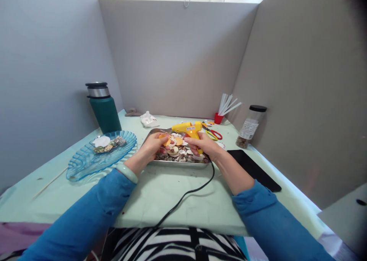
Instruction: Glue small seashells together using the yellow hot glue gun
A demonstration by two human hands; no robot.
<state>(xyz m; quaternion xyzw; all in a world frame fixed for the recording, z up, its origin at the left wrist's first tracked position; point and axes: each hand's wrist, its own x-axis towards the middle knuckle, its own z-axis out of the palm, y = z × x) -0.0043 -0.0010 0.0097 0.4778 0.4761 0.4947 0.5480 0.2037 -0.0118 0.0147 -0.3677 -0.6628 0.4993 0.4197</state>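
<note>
My right hand point(204, 143) is wrapped round the handle of a yellow hot glue gun point(187, 128), whose nozzle points left. A black cord runs from its handle down over the table edge. Between the fingers of my left hand point(155, 144) is an orange seashell point(164, 139), close to the nozzle tip. Both hands are above a metal tray point(180, 163) filled with shells point(179, 154) of several sizes.
Left: a blue glass plate point(83, 163) with shells, a green bottle point(106, 113), a wooden stick point(50, 183). Right: scissors point(215, 134), a red cup point(218, 118) of glue sticks, a jar point(249, 129), a black flat object point(255, 171). Grey panels point(177, 58) enclose the table.
</note>
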